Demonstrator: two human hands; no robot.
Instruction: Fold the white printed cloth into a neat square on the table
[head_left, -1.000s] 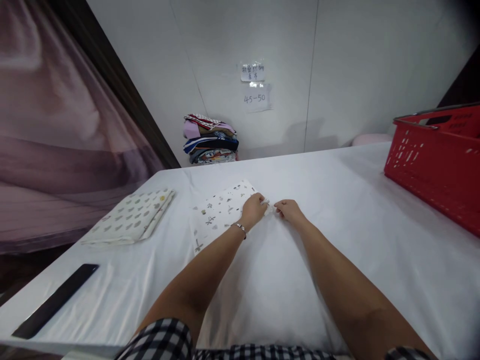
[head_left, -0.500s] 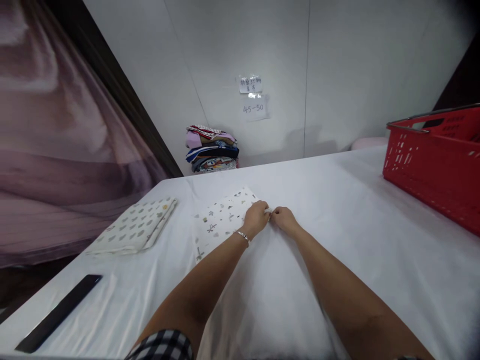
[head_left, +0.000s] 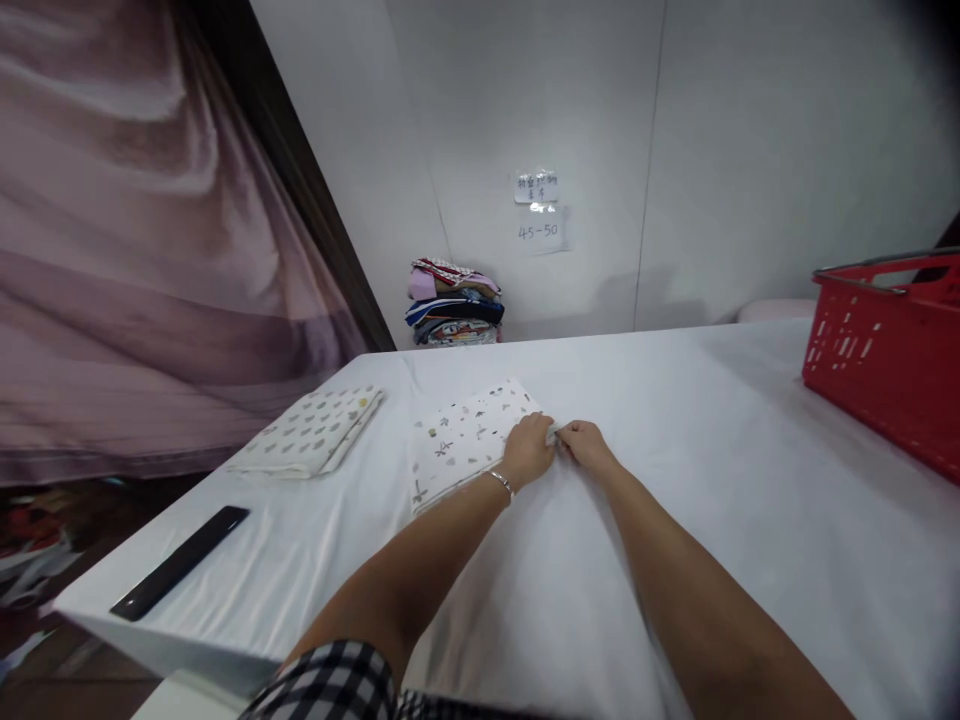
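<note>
While both bare forearms stretch forward over the white cloth-covered table, the left hand and the right hand meet at one spot, the near right corner of a single white folded cloth printed with small grey and yellow motifs; that cloth lies flat on the table just left of the hands, its long edge running back toward the wall; the left hand rests knuckles-up on the cloth's corner with its fingers curled narrow, and a thin silver bracelet circles its wrist; the right hand sits just beside it, fingers drawn together in a pinch on what looks like the cloth's edge, though the view is too small to be sure how much fabric each hand grips; the two hands touch or nearly touch at the fingertips.

Counted about them: one second folded cloth, white with grey-green spots, lying well to the left near the table's edge; one flat black ruler-like bar at the near left corner; one red slotted plastic basket at the far right; one stack of mixed coloured folded fabrics against the pale wall; two small paper notes stuck to that wall above the stack; one mauve curtain hanging at the left; a black-and-white checked sleeve shows at the lower edge.
</note>
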